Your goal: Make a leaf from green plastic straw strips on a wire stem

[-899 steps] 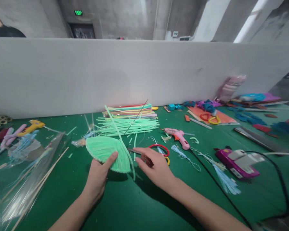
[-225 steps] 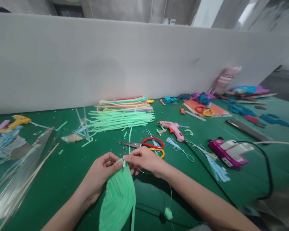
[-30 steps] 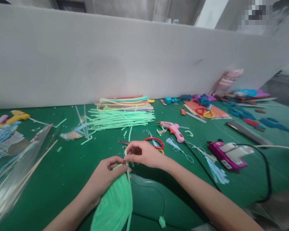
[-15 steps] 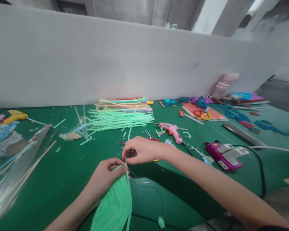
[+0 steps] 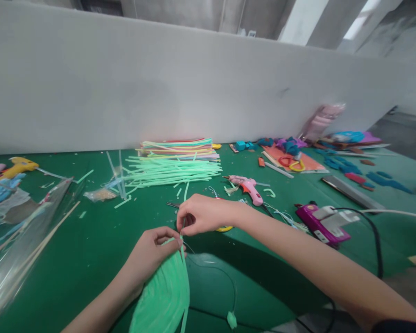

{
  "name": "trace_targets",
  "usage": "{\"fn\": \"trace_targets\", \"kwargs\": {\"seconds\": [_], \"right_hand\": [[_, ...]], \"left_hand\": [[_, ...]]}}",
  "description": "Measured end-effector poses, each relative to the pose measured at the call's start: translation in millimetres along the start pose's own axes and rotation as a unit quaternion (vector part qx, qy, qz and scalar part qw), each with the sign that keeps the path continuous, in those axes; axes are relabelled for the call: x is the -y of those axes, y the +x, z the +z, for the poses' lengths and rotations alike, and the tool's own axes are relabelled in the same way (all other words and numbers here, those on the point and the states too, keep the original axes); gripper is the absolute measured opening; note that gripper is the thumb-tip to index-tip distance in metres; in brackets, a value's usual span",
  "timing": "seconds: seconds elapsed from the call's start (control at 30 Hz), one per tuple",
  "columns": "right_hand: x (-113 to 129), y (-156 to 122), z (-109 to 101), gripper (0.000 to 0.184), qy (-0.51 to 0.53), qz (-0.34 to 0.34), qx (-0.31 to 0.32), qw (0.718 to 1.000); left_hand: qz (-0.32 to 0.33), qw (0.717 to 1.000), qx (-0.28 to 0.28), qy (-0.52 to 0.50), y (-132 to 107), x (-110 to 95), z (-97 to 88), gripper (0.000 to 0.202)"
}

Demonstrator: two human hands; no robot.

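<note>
My left hand [image 5: 151,253] is closed on the upper tip of a light green fan-shaped piece [image 5: 162,298] made of thin strips, held over the green table [image 5: 90,245]. My right hand [image 5: 201,215] is just above it, its fingers pinched on a green strip end and a thin wire at the fan's tip. The wire [image 5: 225,282] loops down to a small green bit [image 5: 231,319] near the table's front edge. Scissors with red and yellow handles [image 5: 225,228] lie mostly hidden under my right hand.
A heap of light green strips [image 5: 169,172] and a stack of coloured strips [image 5: 180,148] lie ahead. A pink glue gun [image 5: 248,188], a purple tool [image 5: 324,224] with black cable, a yellow glue gun [image 5: 15,166] and clear wrapping [image 5: 24,240] surround them. A grey partition [image 5: 194,88] bounds the back.
My right hand has risen slightly away from the left hand, drawing the strip end and wire up. My left hand stays on the fan's tip. The view has shifted a little.
</note>
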State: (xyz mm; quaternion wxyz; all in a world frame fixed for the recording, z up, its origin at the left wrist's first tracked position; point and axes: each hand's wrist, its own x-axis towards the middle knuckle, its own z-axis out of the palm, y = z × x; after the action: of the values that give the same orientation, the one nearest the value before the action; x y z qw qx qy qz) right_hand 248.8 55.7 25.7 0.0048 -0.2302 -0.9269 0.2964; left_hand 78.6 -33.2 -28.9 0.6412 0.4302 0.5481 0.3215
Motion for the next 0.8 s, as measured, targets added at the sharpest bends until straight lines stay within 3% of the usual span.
{"fn": "trace_targets", "kwargs": {"seconds": [0.27, 0.37, 0.5, 0.7, 0.8], "right_hand": [[4, 0, 13, 0.012, -0.052, -0.011, -0.037, 0.998], [9, -3, 25, 0.012, -0.121, -0.008, -0.068, 0.99], [13, -11, 38, 0.015, -0.231, -0.021, -0.111, 0.966], [0, -18, 47, 0.014, -0.226, 0.004, -0.196, 0.954], [-1, -14, 51, 0.017, -0.242, -0.017, -0.207, 0.948]], "left_hand": [[0.001, 1.0, -0.004, 0.009, 1, 2, -3.3, 0.015], [0.019, 0.999, -0.006, 0.025, 1, 4, -5.4, 0.015], [0.01, 0.999, 0.031, 0.009, -3, 2, -9.5, 0.028], [-0.05, 0.998, 0.05, -0.007, -9, 1, -15.8, 0.04], [-0.035, 0.997, 0.063, -0.012, -7, 5, -15.6, 0.043]]}}
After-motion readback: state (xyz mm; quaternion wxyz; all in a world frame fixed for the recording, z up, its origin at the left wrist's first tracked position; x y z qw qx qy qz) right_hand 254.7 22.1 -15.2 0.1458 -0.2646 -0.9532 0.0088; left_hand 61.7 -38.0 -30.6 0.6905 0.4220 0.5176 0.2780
